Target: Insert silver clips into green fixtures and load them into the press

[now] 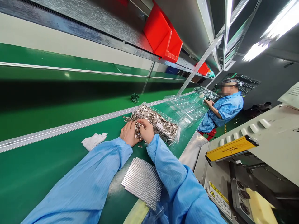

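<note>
A heap of small shiny metal parts [161, 123] fills a clear plastic tray [177, 137] on the green bench, and some parts spill past its near left end. My left hand [129, 133] lies against that spilled end, its fingers stretched forward and nothing visibly gripped. Beside it, my right hand [147, 131] has its fingers curled in over the parts; what sits at its fingertips is hidden. Closer to me, between my sleeves, is a flat block of silvery metal pieces in neat rows [142, 180]. A few loose parts lie just below my hands.
A crumpled white cloth [93, 141] lies left of my hands. Clear empty trays [187, 107] stand further along the bench, where a co-worker [225, 105] in blue handles something. Red bins [162, 34] sit on the overhead shelf. A machine with a yellow bar [231, 148] borders the right side.
</note>
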Action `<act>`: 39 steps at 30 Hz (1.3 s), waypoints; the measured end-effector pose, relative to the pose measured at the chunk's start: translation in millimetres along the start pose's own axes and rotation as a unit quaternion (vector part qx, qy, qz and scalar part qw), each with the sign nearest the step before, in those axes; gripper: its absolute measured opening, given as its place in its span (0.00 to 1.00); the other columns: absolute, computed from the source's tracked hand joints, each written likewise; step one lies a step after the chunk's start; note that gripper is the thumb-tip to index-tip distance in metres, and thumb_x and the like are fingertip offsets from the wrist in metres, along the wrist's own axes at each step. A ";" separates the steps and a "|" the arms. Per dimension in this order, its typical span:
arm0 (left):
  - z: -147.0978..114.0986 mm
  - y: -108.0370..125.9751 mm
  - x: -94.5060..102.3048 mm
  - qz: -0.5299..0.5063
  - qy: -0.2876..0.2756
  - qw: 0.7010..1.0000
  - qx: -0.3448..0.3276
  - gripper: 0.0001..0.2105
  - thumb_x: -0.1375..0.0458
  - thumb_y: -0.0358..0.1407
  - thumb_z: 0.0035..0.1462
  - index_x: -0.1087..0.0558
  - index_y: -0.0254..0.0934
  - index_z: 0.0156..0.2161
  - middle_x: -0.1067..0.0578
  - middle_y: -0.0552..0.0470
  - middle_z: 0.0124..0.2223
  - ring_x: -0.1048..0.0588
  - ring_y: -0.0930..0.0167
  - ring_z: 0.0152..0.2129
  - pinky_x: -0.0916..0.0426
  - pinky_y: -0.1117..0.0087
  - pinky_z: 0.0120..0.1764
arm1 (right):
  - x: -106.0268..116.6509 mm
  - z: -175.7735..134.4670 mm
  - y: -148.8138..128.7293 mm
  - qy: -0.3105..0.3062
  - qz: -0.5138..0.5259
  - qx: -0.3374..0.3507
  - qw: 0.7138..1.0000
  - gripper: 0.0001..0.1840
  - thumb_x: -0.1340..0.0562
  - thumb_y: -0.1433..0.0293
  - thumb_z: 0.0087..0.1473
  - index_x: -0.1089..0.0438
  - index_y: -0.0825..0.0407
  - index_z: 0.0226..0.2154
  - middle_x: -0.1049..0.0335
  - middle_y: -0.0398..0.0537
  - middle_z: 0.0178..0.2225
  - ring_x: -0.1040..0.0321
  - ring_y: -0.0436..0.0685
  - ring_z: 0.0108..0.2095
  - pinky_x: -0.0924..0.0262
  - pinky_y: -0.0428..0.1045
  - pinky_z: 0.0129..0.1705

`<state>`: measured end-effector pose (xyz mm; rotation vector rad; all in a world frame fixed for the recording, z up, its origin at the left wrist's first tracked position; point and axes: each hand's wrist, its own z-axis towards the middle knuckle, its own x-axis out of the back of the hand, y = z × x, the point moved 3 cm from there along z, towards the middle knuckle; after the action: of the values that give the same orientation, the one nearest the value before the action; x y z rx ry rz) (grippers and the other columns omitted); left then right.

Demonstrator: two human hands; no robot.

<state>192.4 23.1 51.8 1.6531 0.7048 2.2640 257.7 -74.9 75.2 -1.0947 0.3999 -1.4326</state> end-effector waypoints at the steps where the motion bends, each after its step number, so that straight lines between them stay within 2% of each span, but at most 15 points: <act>1: 0.0 -0.3 -0.1 0.000 0.000 1.000 -0.002 0.44 0.35 0.45 0.45 0.45 0.29 0.64 0.43 0.35 0.66 0.45 0.53 0.64 0.46 0.53 0.62 | 4.9 0.2 1.6 -0.008 0.009 0.002 1.000 0.21 0.49 0.80 0.43 0.29 0.51 0.38 0.28 0.45 0.40 0.30 0.55 0.43 0.35 0.51 0.50; 4: -0.1 -1.3 -0.3 -0.003 0.001 1.000 -0.007 0.45 0.35 0.49 0.45 0.44 0.30 0.64 0.44 0.34 0.67 0.45 0.52 0.63 0.44 0.52 0.61 | 24.3 -2.7 4.5 -0.015 0.023 0.016 1.000 0.22 0.50 0.79 0.46 0.28 0.52 0.39 0.27 0.46 0.40 0.29 0.55 0.43 0.34 0.51 0.50; 7: -0.8 -2.1 -0.6 -0.010 0.002 1.000 -0.017 0.43 0.36 0.47 0.46 0.43 0.33 0.64 0.44 0.36 0.67 0.45 0.52 0.64 0.45 0.51 0.61 | 41.3 -11.1 7.3 -0.014 0.009 0.040 0.999 0.18 0.49 0.78 0.48 0.26 0.51 0.33 0.27 0.47 0.40 0.30 0.57 0.45 0.35 0.53 0.51; 11: -2.8 -2.2 -0.4 -0.022 0.007 0.999 -0.029 0.41 0.36 0.45 0.46 0.42 0.35 0.64 0.45 0.36 0.68 0.47 0.51 0.64 0.46 0.48 0.61 | 45.6 -23.5 12.2 -0.016 -0.022 0.065 0.998 0.16 0.48 0.76 0.50 0.26 0.51 0.28 0.26 0.48 0.37 0.29 0.58 0.42 0.35 0.54 0.49; 15: -4.5 -2.0 0.3 -0.041 0.025 0.998 -0.032 0.38 0.37 0.45 0.46 0.39 0.37 0.62 0.45 0.37 0.67 0.47 0.50 0.64 0.46 0.46 0.61 | 42.0 -34.1 4.1 -0.008 -0.034 0.092 0.995 0.14 0.47 0.72 0.57 0.25 0.51 0.33 0.28 0.50 0.39 0.30 0.59 0.43 0.36 0.55 0.50; 17: -3.3 -3.6 1.5 -0.056 0.041 0.997 -0.032 0.34 0.39 0.44 0.49 0.39 0.37 0.62 0.43 0.39 0.67 0.44 0.53 0.64 0.44 0.49 0.61 | 41.1 -41.5 -5.7 -0.038 -0.048 0.133 0.989 0.12 0.43 0.66 0.61 0.26 0.51 0.40 0.29 0.52 0.44 0.33 0.60 0.48 0.39 0.55 0.53; 18: -1.9 -5.4 2.7 -0.065 0.054 0.996 -0.030 0.32 0.41 0.42 0.51 0.38 0.37 0.61 0.41 0.40 0.66 0.43 0.56 0.63 0.43 0.52 0.61 | 40.3 -45.8 -10.6 -0.065 -0.067 0.161 0.982 0.14 0.40 0.61 0.61 0.28 0.52 0.45 0.31 0.53 0.47 0.35 0.61 0.50 0.41 0.56 0.55; 19: 0.1 -8.2 4.4 -0.072 0.070 0.995 -0.026 0.29 0.43 0.41 0.53 0.38 0.37 0.60 0.39 0.41 0.65 0.41 0.60 0.63 0.42 0.56 0.62 | 39.2 -50.4 -14.6 -0.097 -0.095 0.191 0.972 0.22 0.36 0.56 0.59 0.30 0.53 0.50 0.33 0.55 0.51 0.38 0.62 0.53 0.43 0.57 0.57; 22: 9.8 -22.9 11.9 -0.081 0.130 0.988 0.013 0.21 0.50 0.37 0.59 0.36 0.33 0.57 0.34 0.40 0.61 0.38 0.66 0.61 0.42 0.64 0.62 | 33.7 -61.4 -18.0 -0.187 -0.212 0.249 0.926 0.45 0.27 0.47 0.45 0.37 0.53 0.58 0.42 0.58 0.58 0.49 0.68 0.60 0.49 0.62 0.60; 24: 19.4 -35.5 17.0 -0.074 0.161 0.983 0.055 0.20 0.56 0.35 0.62 0.35 0.32 0.56 0.34 0.38 0.61 0.38 0.63 0.61 0.43 0.60 0.62 | 29.0 -64.4 -15.4 -0.228 -0.277 0.257 0.897 0.49 0.26 0.45 0.41 0.38 0.51 0.59 0.46 0.57 0.61 0.55 0.70 0.62 0.51 0.64 0.59; 26: 31.5 -46.0 20.1 -0.060 0.168 0.980 0.088 0.20 0.58 0.35 0.63 0.34 0.31 0.56 0.37 0.35 0.63 0.40 0.58 0.62 0.44 0.53 0.62 | 25.0 -64.7 -12.9 -0.250 -0.315 0.256 0.879 0.46 0.28 0.45 0.45 0.38 0.49 0.59 0.49 0.56 0.63 0.58 0.70 0.63 0.50 0.64 0.58; 28: 45.6 -51.5 19.8 -0.046 0.146 0.983 0.099 0.21 0.57 0.37 0.63 0.35 0.30 0.58 0.41 0.36 0.66 0.44 0.55 0.64 0.45 0.47 0.62 | 22.8 -63.7 -11.9 -0.255 -0.330 0.252 0.873 0.40 0.31 0.47 0.52 0.38 0.49 0.59 0.51 0.55 0.64 0.59 0.69 0.64 0.50 0.63 0.57; 30: 60.0 -52.0 16.3 -0.033 0.101 0.991 0.082 0.22 0.55 0.38 0.63 0.34 0.33 0.59 0.43 0.40 0.67 0.47 0.55 0.65 0.47 0.46 0.62 | 22.5 -63.0 -11.9 -0.255 -0.335 0.246 0.873 0.36 0.33 0.50 0.56 0.39 0.49 0.60 0.51 0.54 0.64 0.60 0.67 0.64 0.50 0.62 0.57; 34: 80.5 -48.3 7.0 -0.013 0.001 1.000 0.022 0.18 0.52 0.36 0.61 0.28 0.39 0.53 0.32 0.48 0.62 0.39 0.61 0.62 0.48 0.52 0.64 | 24.1 -62.7 -11.6 -0.254 -0.333 0.237 0.877 0.34 0.34 0.50 0.57 0.38 0.49 0.59 0.51 0.54 0.64 0.60 0.67 0.64 0.50 0.61 0.57; 39: 78.8 -52.0 7.9 0.014 -0.038 0.999 0.024 0.20 0.56 0.36 0.63 0.25 0.39 0.51 0.29 0.50 0.59 0.32 0.63 0.57 0.40 0.63 0.60 | 24.2 -58.8 -8.4 -0.244 -0.335 0.230 0.880 0.34 0.34 0.51 0.58 0.38 0.50 0.59 0.48 0.54 0.63 0.60 0.66 0.64 0.48 0.60 0.56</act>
<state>259.9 89.5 50.2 1.7718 0.7288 2.2061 210.4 -116.0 61.9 -1.1892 -0.7236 -1.6413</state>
